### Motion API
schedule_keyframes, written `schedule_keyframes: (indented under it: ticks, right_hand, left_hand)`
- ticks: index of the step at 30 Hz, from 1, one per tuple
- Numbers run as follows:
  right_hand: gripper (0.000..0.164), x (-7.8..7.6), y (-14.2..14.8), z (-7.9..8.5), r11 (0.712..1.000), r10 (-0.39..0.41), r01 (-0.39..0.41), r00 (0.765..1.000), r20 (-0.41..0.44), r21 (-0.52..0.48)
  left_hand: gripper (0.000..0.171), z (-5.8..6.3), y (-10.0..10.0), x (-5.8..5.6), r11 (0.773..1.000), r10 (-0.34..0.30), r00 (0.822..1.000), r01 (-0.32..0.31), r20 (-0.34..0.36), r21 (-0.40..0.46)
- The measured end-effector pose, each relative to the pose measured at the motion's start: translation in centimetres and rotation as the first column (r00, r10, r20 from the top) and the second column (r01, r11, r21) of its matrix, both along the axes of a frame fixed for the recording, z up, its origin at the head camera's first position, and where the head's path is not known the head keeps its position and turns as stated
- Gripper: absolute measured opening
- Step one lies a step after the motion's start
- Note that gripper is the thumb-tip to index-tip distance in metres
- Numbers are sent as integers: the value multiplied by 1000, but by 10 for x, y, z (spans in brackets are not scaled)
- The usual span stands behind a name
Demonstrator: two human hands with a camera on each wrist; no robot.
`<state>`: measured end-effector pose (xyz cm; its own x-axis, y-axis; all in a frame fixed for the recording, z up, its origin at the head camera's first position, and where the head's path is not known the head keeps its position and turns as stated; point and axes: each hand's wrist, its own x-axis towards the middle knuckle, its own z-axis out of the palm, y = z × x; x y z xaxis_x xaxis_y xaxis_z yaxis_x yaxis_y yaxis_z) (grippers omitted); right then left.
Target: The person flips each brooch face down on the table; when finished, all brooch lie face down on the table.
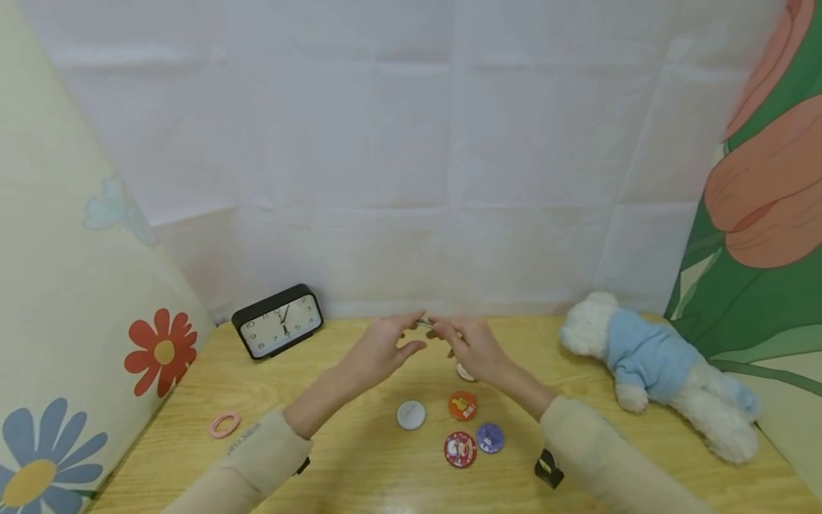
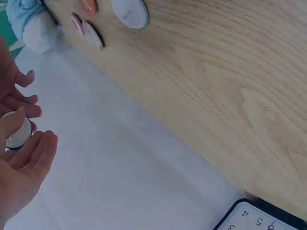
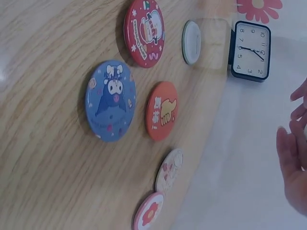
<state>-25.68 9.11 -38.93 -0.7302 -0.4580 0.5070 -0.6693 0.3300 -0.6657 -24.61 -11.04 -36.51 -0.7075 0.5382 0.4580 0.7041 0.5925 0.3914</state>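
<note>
My left hand point(image 1: 388, 344) and right hand point(image 1: 474, 344) meet above the back of the table, fingertips pinching a small round pin badge point(image 1: 425, 323) seen almost edge-on. In the left wrist view the badge point(image 2: 20, 135) shows a white back and dark rim, partly covered by a finger. Only the edge of the right wrist view catches the right hand point(image 3: 291, 165). Below the hands lie an orange badge point(image 1: 462, 405), a red badge point(image 1: 460, 449), a purple-blue badge point(image 1: 490, 437) and a badge with its white back up point(image 1: 411, 415). A cream badge point(image 3: 169, 171) overlaps a flower badge point(image 3: 148, 211).
A black-framed clock point(image 1: 279, 321) stands at the back left of the wooden table point(image 1: 359, 464). Near the left sleeve lies a pink ring point(image 1: 225, 425). On the right is a white plush toy in a blue top point(image 1: 651, 360). White cloth point(image 1: 398, 178) hangs behind.
</note>
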Motion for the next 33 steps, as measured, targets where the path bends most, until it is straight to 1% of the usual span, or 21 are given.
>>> schedule_keyframes:
  ticks: [1, 3, 7, 8, 10, 13, 18, 20, 22, 25, 27, 28, 30, 33]
  right_hand:
    - [33, 0, -1, -1, 1000, -4, 5, 999, 46, -24]
    - [32, 6, -4, 6, 998, -2, 11, 992, 124, -69]
    - [37, 7, -9, 4, 987, -15, 54, 968, 252, -151]
    - [38, 7, -11, 3, 984, -24, 71, 962, 272, -163]
    - [40, 1, -13, -7, 976, -44, 105, 952, 304, -188]
    - [42, 2, -15, -9, 969, -69, 143, 941, 331, -202]
    - [45, 1, -18, -8, 960, -114, 193, 930, 351, -201]
    - [46, 1, -18, -8, 959, -125, 207, 924, 362, -196]
    - [45, 1, -18, -9, 960, -123, 204, 921, 368, -189]
    - [34, 1, -16, -12, 968, -87, 163, 932, 352, -192]
    - [27, -1, -15, -14, 970, -66, 135, 947, 315, -203]
    - [25, -1, -15, -15, 970, -57, 123, 954, 295, -209]
    - [29, -3, -13, -17, 971, -39, 98, 965, 258, -220]
    - [34, -4, -10, -18, 982, -20, 56, 980, 197, -181]
  left_hand:
    - [52, -2, 1, -1, 1000, 11, 1000, -11, -14, 3]
    - [52, -4, 2, -2, 1000, 18, 999, -18, -37, 11]
    - [51, -7, 3, -3, 1000, 7, 997, -5, -77, 26]
    - [51, -8, 3, -3, 1000, 3, 996, 0, -87, 30]
    - [52, -10, 4, -3, 999, 3, 994, 2, -106, 38]
    - [51, -14, 5, -2, 999, 9, 992, -3, -122, 44]
    - [54, -17, 4, -3, 996, -6, 990, 18, -141, 82]
    - [52, -17, 4, -2, 996, -12, 990, 25, -143, 91]
    - [48, -16, 4, -2, 996, -12, 990, 24, -139, 81]
    - [43, -16, 3, -1, 999, -3, 992, 9, -122, 45]
    - [44, -16, 2, -1, 1000, 2, 994, 1, -113, 23]
    - [44, -16, 1, -1, 1000, 3, 994, -2, -111, 13]
    - [45, -16, 0, 0, 1000, 2, 995, -2, -98, -2]
    - [42, -17, -2, 0, 1000, -2, 998, 1, -69, -15]
